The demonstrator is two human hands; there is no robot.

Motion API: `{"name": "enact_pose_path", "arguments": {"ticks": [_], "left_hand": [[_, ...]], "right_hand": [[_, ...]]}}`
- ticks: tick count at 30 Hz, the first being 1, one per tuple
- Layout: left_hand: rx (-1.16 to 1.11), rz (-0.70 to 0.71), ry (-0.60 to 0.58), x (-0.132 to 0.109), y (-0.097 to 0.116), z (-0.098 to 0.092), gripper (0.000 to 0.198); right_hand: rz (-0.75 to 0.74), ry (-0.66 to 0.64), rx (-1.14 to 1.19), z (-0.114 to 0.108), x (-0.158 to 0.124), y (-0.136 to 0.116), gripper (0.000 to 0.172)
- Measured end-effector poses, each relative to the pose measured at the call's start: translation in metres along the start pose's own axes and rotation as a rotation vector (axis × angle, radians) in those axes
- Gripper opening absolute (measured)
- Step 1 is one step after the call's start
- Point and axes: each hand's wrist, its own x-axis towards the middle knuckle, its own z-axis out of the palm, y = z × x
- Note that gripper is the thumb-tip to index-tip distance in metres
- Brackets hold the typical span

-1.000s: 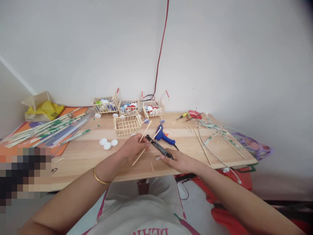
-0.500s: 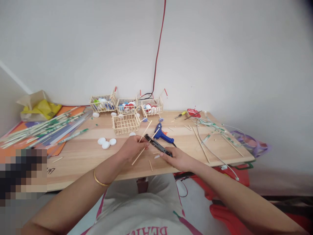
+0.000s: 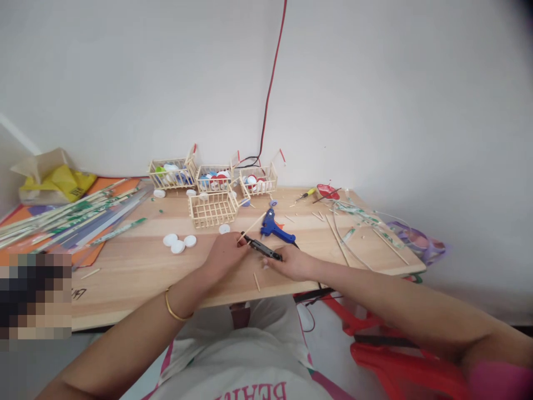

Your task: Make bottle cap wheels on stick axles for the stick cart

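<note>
My left hand (image 3: 228, 254) is closed, pinching a thin wooden stick (image 3: 254, 225) that points up and to the right. My right hand (image 3: 291, 262) wraps round the near end of a slim black hand tool (image 3: 262, 248), whose exact kind I cannot make out. The tool's far end meets the stick at my left fingertips. Just beyond the hands a blue glue gun (image 3: 275, 228) lies on the table. A small basket of wooden sticks (image 3: 213, 210) stands behind my left hand, with a white disc (image 3: 224, 229) in front of it.
Three stick carts, one a filled cart (image 3: 172, 173), line the wall. White bottle caps (image 3: 178, 246) lie left on the wooden table (image 3: 137, 278). Packaged sticks (image 3: 79, 216) and a yellow bag (image 3: 62, 186) are far left. A pale cable (image 3: 345, 244) and a red dish (image 3: 328, 191) lie right.
Both hands have come down slightly and to the left with the black tool. Two crossing sticks showed at my left hand before; one shows clearly now. The camera view has shifted a little.
</note>
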Motion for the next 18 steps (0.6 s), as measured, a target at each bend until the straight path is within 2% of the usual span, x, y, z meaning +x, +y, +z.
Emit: {"name": "enact_pose_path", "arguments": {"ticks": [3,7,10,11,13,16,18], "left_hand": [[-0.002,0.022,-0.006,0.003,-0.006,-0.003,0.012],[-0.048,0.054,0.006,0.004,-0.012,-0.010,0.020],[-0.123,0.070,0.018,0.005,-0.012,-0.013,0.026],[-0.158,0.072,0.015,0.005,-0.012,-0.014,0.026],[-0.245,0.067,-0.022,0.004,-0.009,-0.014,0.028],[-0.401,0.024,-0.141,0.001,-0.004,-0.012,0.031],[-0.506,-0.023,-0.235,-0.002,0.000,-0.010,0.032]], "right_hand": [[0.041,-0.084,0.051,-0.007,0.005,0.000,0.052],[0.100,-0.262,0.283,-0.012,0.000,0.005,0.052],[0.049,-0.270,0.435,-0.010,-0.009,0.012,0.044],[0.034,-0.233,0.486,-0.009,-0.012,0.014,0.041],[0.029,-0.074,0.561,-0.007,-0.016,0.015,0.034],[0.015,0.241,0.582,-0.009,-0.017,0.008,0.027],[-0.038,0.379,0.560,-0.013,-0.014,0.000,0.025]]}}
